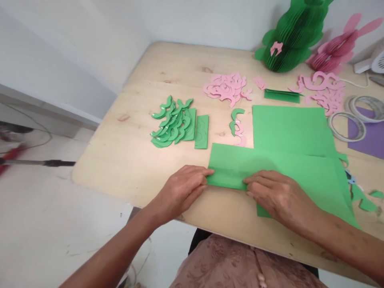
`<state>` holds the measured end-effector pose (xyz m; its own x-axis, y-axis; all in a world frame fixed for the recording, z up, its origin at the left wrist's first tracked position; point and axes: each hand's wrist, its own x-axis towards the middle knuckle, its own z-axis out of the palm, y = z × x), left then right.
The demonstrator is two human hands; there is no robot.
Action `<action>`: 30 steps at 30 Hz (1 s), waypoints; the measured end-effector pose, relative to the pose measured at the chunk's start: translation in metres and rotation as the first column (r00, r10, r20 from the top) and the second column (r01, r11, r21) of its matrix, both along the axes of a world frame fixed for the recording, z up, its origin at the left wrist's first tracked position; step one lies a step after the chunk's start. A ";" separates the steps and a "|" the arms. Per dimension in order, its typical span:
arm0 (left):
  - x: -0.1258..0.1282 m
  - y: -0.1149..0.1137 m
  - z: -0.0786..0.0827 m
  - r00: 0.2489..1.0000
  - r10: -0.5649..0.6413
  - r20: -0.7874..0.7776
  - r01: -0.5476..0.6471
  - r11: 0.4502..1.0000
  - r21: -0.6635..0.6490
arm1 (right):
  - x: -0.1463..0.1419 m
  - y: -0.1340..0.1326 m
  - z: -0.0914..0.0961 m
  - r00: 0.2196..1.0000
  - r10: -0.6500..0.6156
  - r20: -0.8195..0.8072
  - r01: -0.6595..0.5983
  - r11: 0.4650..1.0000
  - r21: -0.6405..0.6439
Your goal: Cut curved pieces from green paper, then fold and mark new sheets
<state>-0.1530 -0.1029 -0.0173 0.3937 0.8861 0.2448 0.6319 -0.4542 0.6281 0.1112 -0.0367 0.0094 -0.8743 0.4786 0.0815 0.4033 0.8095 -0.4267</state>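
Observation:
A sheet of green paper (234,162) lies near the table's front edge, its near side turned up in a narrow fold. At the fold's left end my left hand (186,190) is closed, thumb and fingers pinching the corner. My right hand (271,194) grips the same folded edge farther right, its fingers bent and pressed together. Behind, and partly under this sheet, is another green paper sheet (291,126). A small green rectangle (201,132) with curved lines drawn on it lies beyond my left hand.
Green cut-outs (172,124) lie heaped at left, pink cut-outs (226,87) farther back. Tape rolls (346,138), purple paper (370,138) and green scraps (367,205) are at right. A green honeycomb paper figure (300,36) and a pink paper rabbit (334,52) stand by the wall.

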 end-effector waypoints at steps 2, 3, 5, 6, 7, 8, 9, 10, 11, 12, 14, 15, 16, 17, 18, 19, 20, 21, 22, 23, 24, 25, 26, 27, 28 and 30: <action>0.000 0.001 0.001 1.000 -0.002 -0.011 0.002 1.000 -0.017 | 0.001 0.001 -0.002 1.000 0.015 -0.017 -0.015 1.000 0.021; 0.000 0.001 0.002 1.000 0.000 -0.016 0.000 1.000 -0.026 | 0.001 0.001 -0.002 0.999 0.020 -0.025 -0.019 0.999 0.029; -0.001 0.001 0.004 1.000 -0.001 -0.024 0.000 0.999 -0.036 | 0.001 0.001 -0.003 0.999 0.025 -0.035 -0.024 0.999 0.043; -0.001 0.002 0.004 1.000 -0.002 -0.027 0.001 0.999 -0.036 | 0.001 0.001 -0.004 0.999 0.028 -0.035 -0.027 0.999 0.047; -0.001 0.002 0.005 1.000 -0.004 -0.029 0.003 0.999 -0.033 | 0.001 0.001 -0.004 0.999 0.031 -0.035 -0.029 0.998 0.051; -0.001 0.001 0.004 1.000 -0.004 -0.031 0.004 1.000 -0.026 | 0.001 0.001 -0.004 0.999 0.034 -0.032 -0.032 0.998 0.054; -0.001 0.001 0.004 0.999 -0.002 -0.032 0.002 1.000 -0.014 | 0.001 0.001 -0.004 0.999 0.035 -0.031 -0.033 0.998 0.058; -0.001 0.001 0.003 0.999 0.002 -0.035 -0.001 1.000 0.003 | 0.002 0.001 -0.005 0.999 0.036 -0.026 -0.034 0.998 0.060; -0.001 0.001 0.002 0.999 0.005 -0.042 -0.004 1.000 0.024 | 0.002 0.001 -0.005 0.999 0.034 -0.023 -0.033 0.998 0.062; -0.001 0.001 0.001 0.999 0.005 -0.054 -0.003 0.999 0.049 | 0.002 0.001 -0.005 0.999 0.033 -0.021 -0.032 0.997 0.063; 0.000 0.000 0.000 0.996 -0.001 -0.093 0.010 0.995 0.095 | 0.002 0.000 -0.006 0.999 0.028 -0.022 -0.027 0.998 0.064; 0.000 0.000 -0.001 0.993 -0.005 -0.115 0.018 0.993 0.114 | 0.002 0.000 -0.006 1.000 0.024 -0.020 -0.023 0.998 0.064; 0.000 -0.001 -0.001 0.991 -0.008 -0.134 0.025 0.991 0.131 | 0.002 0.000 -0.006 1.000 0.020 -0.015 -0.019 0.998 0.062; 0.000 -0.001 -0.001 0.989 -0.007 -0.151 0.029 0.989 0.143 | 0.002 -0.001 -0.006 1.000 0.015 -0.013 -0.014 0.998 0.061; 0.001 -0.001 -0.002 0.987 -0.003 -0.164 0.028 0.988 0.151 | 0.002 -0.001 -0.006 1.000 0.011 -0.011 -0.011 0.998 0.061; 0.001 -0.001 -0.002 0.985 0.002 -0.172 0.025 0.987 0.158 | 0.001 -0.001 -0.006 1.000 0.010 -0.012 -0.009 0.998 0.061; 0.002 -0.001 -0.003 0.984 0.009 -0.177 0.021 0.986 0.164 | 0.001 -0.001 -0.006 1.000 0.011 -0.016 -0.010 0.998 0.063; 0.002 -0.001 -0.003 0.984 0.018 -0.177 0.013 0.985 0.170 | 0.001 -0.001 -0.005 1.000 0.016 -0.022 -0.014 0.998 0.066; 0.002 -0.001 -0.004 0.985 0.026 -0.173 0.005 0.985 0.175 | 0.001 -0.001 -0.005 0.999 0.020 -0.026 -0.018 0.997 0.069; 0.003 -0.001 -0.006 0.986 0.035 -0.163 -0.004 0.983 0.183 | 0.001 -0.001 -0.004 0.999 0.024 -0.029 -0.022 0.997 0.070; 0.003 -0.001 -0.007 0.987 0.044 -0.151 -0.014 0.981 0.193 | 0.001 -0.001 -0.004 0.999 0.025 -0.031 -0.023 0.997 0.069; 0.003 -0.001 -0.009 0.989 0.052 -0.139 -0.023 0.979 0.205 | 0.001 -0.001 -0.004 0.999 0.024 -0.033 -0.022 0.998 0.065; 0.004 0.000 -0.010 0.990 0.060 -0.127 -0.031 0.975 0.218 | 0.000 0.000 -0.003 0.999 0.020 -0.036 -0.018 0.998 0.060; 0.004 0.000 -0.011 0.991 0.064 -0.119 -0.035 0.972 0.231 | 0.000 0.000 -0.003 0.999 0.015 -0.040 -0.013 0.999 0.051; 0.005 0.001 -0.012 0.991 0.065 -0.116 -0.035 0.969 0.244 | 0.000 0.000 -0.003 0.999 0.009 -0.042 -0.007 0.999 0.040; 0.005 0.001 -0.014 0.991 0.065 -0.114 -0.033 0.963 0.268 | 0.000 0.000 -0.002 0.999 -0.006 -0.049 0.007 1.000 0.019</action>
